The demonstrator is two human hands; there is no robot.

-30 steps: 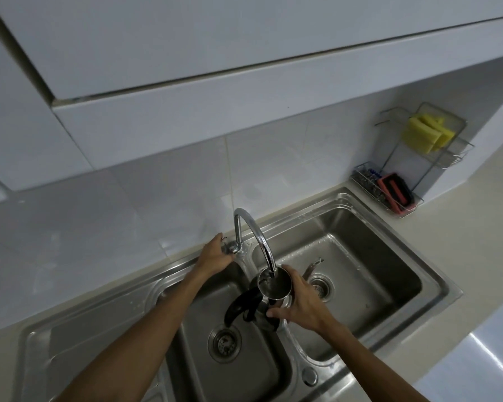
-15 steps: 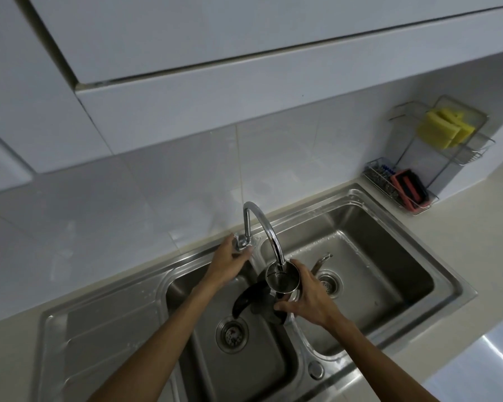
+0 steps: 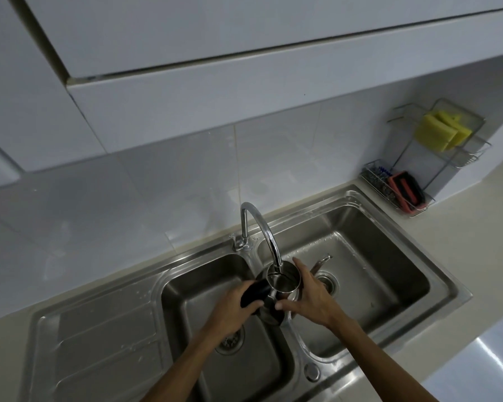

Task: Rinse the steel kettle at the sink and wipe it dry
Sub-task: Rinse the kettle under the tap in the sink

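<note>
left hand [image 3: 230, 309] moved from tap [image 3: 262, 230] to kettle [image 3: 282, 282], sponge rack [image 3: 375, 177] well apart.

A two-tier wire rack [image 3: 467, 159] stands in the corner where the pale worktop [image 3: 462, 250] meets the white tiled wall [image 3: 186, 169]. Its upper shelf carries two yellow sponges [image 3: 436, 132] leaning against each other, and its lower basket holds a red-and-black scrubber [image 3: 405, 188] with a grey metal scourer [image 3: 378, 179] just to the left of it. Up and to the left of the rack, white wall cabinets [image 3: 215, 30] overhang the tiles, and well below the rack, at the near right edge of the worktop, lies a glossy white surface [image 3: 476, 369].
</note>
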